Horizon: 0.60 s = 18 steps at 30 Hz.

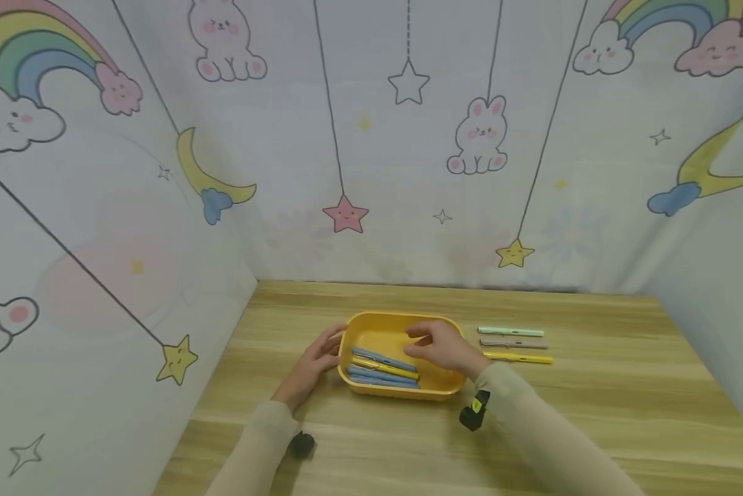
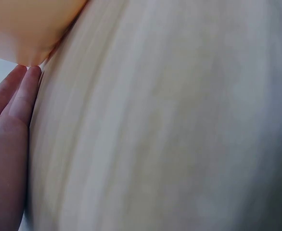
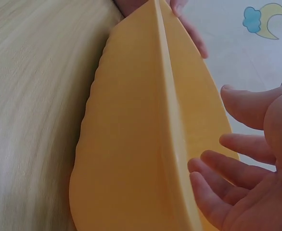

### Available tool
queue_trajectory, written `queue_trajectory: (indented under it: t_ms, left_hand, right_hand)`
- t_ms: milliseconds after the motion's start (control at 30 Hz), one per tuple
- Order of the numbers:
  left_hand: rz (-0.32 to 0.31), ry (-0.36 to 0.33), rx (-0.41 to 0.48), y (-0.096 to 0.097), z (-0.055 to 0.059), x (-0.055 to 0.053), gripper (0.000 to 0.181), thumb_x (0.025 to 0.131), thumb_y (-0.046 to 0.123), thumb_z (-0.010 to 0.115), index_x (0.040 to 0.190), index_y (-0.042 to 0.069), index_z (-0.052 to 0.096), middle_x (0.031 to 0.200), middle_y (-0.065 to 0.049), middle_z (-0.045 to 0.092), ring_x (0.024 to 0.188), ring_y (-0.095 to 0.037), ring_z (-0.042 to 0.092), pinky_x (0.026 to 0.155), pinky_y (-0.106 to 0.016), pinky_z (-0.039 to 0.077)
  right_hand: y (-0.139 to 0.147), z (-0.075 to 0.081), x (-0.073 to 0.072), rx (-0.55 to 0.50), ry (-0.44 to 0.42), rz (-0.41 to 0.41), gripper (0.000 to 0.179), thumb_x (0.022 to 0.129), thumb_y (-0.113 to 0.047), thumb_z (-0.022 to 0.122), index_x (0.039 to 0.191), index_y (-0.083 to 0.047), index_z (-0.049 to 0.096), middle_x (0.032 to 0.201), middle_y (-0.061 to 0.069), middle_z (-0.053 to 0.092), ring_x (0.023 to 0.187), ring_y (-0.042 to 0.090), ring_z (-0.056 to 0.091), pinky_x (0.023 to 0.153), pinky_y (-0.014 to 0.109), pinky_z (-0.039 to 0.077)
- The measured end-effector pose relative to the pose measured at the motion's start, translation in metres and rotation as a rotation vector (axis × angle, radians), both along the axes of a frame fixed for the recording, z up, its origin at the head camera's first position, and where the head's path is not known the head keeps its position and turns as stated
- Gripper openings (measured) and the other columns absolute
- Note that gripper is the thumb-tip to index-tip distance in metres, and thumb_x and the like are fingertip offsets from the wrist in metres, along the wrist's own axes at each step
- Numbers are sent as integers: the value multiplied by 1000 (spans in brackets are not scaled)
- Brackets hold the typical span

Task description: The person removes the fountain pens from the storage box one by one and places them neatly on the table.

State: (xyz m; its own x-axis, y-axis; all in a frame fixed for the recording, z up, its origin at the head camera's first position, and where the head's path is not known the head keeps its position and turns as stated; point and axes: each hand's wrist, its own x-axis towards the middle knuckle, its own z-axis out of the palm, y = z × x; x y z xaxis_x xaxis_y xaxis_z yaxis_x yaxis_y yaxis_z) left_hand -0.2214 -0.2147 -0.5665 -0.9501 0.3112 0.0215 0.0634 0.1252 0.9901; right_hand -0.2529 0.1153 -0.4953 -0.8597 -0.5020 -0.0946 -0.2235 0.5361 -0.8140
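Note:
A yellow plastic basket stands on the table. Inside, toward its left side, lie several blue pens with a yellow pen among them. My left hand touches the basket's left end, its fingers fairly straight against the wall; the left wrist view shows only part of that hand. Over the basket's right half is my right hand, fingers apart and loosely bent, holding nothing. In the right wrist view, the right hand hovers by the rim, and the basket's front wall hides the pens.
Right of the basket, three pens lie in a row on the wood-grain table: mint green, pinkish grey and yellow. A patterned cloth wall rises behind the table and along its sides.

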Motion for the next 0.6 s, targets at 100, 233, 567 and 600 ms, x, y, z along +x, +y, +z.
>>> queue_trajectory:
  t_ms: [100,233,567,600]
  left_hand:
    - [-2,12,0,1,0,0,63,102,7,56,160,27,42,162,-15,45,147,-37,47,120,-55,32]
    - [1,23,-4,1,0,1,64,100,7,56,160,24,41,162,-17,45,146,-38,47,120,-54,34]
    - [6,14,9,2,0,-1,63,101,5,55,160,26,42,162,-16,45,147,-38,46,121,-55,32]
    - [8,12,10,2,0,-1,63,102,6,56,159,27,43,162,-15,46,147,-37,46,121,-55,32]
  right_hand:
    - [-3,0,1,17,-19,4,54,99,-26,75,143,1,61,142,20,64,118,32,68,99,47,56]
    - [-8,-1,3,33,-30,19,53,99,-24,75,143,2,61,141,21,64,122,36,66,104,50,53]
    - [-17,-9,5,56,-79,21,53,96,-25,78,140,-1,63,132,16,69,120,32,67,106,50,51]
    - [-18,-10,5,55,-77,18,52,96,-25,78,139,-1,64,132,15,69,119,31,67,106,50,51]
